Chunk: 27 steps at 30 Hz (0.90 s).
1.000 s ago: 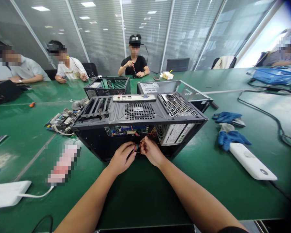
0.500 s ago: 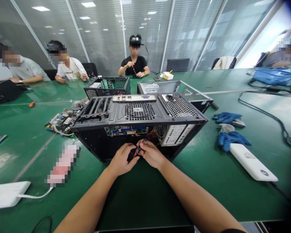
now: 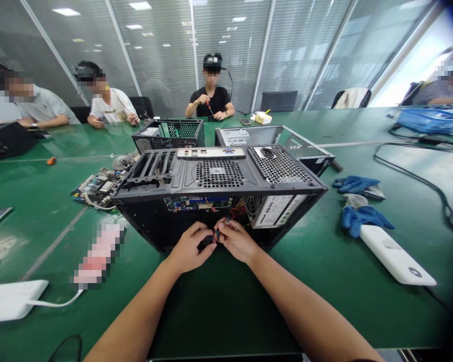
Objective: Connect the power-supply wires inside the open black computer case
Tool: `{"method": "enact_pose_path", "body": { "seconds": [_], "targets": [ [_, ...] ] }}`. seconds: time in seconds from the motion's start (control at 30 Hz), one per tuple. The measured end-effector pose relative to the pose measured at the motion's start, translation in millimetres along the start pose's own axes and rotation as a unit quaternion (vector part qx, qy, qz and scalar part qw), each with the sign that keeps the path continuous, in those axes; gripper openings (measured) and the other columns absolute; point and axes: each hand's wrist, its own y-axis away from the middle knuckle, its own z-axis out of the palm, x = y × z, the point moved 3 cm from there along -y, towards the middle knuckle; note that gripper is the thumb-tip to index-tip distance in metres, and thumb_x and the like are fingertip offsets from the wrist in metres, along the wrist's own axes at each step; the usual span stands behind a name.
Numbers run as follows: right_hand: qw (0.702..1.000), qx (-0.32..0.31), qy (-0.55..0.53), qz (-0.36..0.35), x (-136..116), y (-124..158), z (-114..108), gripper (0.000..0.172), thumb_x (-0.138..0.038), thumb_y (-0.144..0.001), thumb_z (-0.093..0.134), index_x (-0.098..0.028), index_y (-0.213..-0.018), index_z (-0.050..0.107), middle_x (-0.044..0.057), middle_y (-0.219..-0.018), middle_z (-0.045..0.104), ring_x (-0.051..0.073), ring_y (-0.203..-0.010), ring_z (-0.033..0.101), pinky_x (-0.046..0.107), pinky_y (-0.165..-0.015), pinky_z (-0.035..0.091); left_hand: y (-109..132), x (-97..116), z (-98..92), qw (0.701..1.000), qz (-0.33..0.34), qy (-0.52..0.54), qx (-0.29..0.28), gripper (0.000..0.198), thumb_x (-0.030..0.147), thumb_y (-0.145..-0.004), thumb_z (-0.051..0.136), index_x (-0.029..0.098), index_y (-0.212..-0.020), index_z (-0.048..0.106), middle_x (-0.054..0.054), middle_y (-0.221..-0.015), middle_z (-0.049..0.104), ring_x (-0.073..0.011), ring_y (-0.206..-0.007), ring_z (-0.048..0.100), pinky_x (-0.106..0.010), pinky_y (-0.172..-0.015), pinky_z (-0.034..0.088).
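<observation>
A black computer case (image 3: 211, 173) stands before me with its side open. Inside it show a motherboard (image 3: 200, 202) and, at the right, a power supply (image 3: 276, 210) with a label and a fan. Colored wires run from the power supply to my hands. My left hand (image 3: 192, 246) is closed around one part of this cable bundle (image 3: 216, 234), with something dark partly hidden in the fingers. My right hand (image 3: 234, 239) pinches the bundle just beside it. Both hands are at the case's open side, close together.
Behind stand two more open cases (image 3: 169, 131). Loose circuit boards (image 3: 101, 186) lie to the left. Blue gloves (image 3: 366, 216) and a white power bank (image 3: 396, 254) lie at the right, another power bank (image 3: 15, 300) at the left. Several people sit around the green table (image 3: 226, 311).
My fingers have shifted slightly on the wires, and the bundle between them has turned a little. The whole view has moved slightly; the case stays in place.
</observation>
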Motion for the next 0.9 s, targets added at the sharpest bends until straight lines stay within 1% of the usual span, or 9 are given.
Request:
{"method": "enact_pose_path", "body": {
  "seconds": [0.23,0.37,0.5,0.63,0.73,0.83,0.9],
  "targets": [
    [0.998,0.042,-0.035,-0.017,2.4,-2.7,-1.0,0.029,-0.038,-0.061,0.085,-0.017,-0.070,0.068,-0.003,-0.067,0.060,0.004,-0.050,0.046,0.020,-0.049,0.036,1.2,-3.4,0.7,0.999,0.008,-0.035,0.019,0.021,0.031,-0.086,0.060,0.019,-0.104,0.061,-0.009,-0.103,0.061,-0.0193,-0.093,0.061,-0.034,-0.084,0.052],
    [0.996,0.075,-0.038,-0.020,5.3,-3.6,-1.6,0.029,-0.037,-0.059,0.086,-0.016,-0.069,0.068,-0.002,-0.068,0.063,0.004,-0.049,0.046,0.020,-0.048,0.035,3.2,-6.2,4.2,0.996,0.021,-0.084,0.030,0.024,0.036,-0.086,0.062,0.019,-0.102,0.058,-0.005,-0.089,0.066,-0.0180,-0.078,0.063,-0.032,-0.073,0.052],
    [0.994,0.098,-0.034,-0.029,7.3,-3.8,-1.9,0.030,-0.036,-0.058,0.087,-0.016,-0.066,0.066,-0.001,-0.067,0.063,0.004,-0.048,0.045,0.020,-0.047,0.034,4.6,-7.3,8.0,0.992,0.028,-0.114,0.054,0.026,0.040,-0.086,0.062,0.018,-0.099,0.057,-0.003,-0.081,0.066,-0.0157,-0.068,0.061,-0.029,-0.065,0.050],
    [0.994,0.104,-0.017,-0.034,7.6,-2.9,0.0,0.033,-0.039,-0.058,0.086,-0.015,-0.065,0.064,-0.002,-0.058,0.059,0.005,-0.047,0.045,0.021,-0.047,0.033,4.5,-4.7,9.9,0.986,0.036,-0.136,0.090,0.022,0.039,-0.086,0.062,0.017,-0.092,0.058,-0.001,-0.073,0.064,-0.0125,-0.058,0.058,-0.025,-0.057,0.046],
    [0.994,0.105,-0.003,-0.040,7.6,-1.8,1.5,0.034,-0.041,-0.059,0.085,-0.015,-0.066,0.064,-0.003,-0.053,0.055,0.006,-0.046,0.044,0.022,-0.048,0.033,4.6,-2.2,10.8,0.979,0.040,-0.162,0.116,0.018,0.035,-0.086,0.062,0.017,-0.085,0.058,-0.001,-0.069,0.062,-0.0118,-0.055,0.057,-0.024,-0.054,0.044],
    [0.993,0.107,0.006,-0.048,7.8,-1.7,1.6,0.034,-0.041,-0.059,0.085,-0.015,-0.066,0.064,-0.003,-0.055,0.056,0.007,-0.048,0.045,0.023,-0.049,0.032,4.9,-1.3,12.1,0.977,0.033,-0.173,0.117,0.016,0.033,-0.086,0.061,0.017,-0.084,0.058,-0.001,-0.070,0.062,-0.0116,-0.055,0.057,-0.024,-0.054,0.043],
    [0.993,0.104,0.007,-0.050,7.5,-1.9,1.0,0.033,-0.041,-0.059,0.085,-0.015,-0.066,0.065,-0.002,-0.060,0.059,0.006,-0.049,0.046,0.023,-0.049,0.032,5.1,-1.4,12.2,0.980,0.028,-0.164,0.113,0.015,0.032,-0.085,0.061,0.017,-0.085,0.058,-0.001,-0.071,0.063,-0.0120,-0.057,0.058,-0.024,-0.055,0.044]
  ]
}}
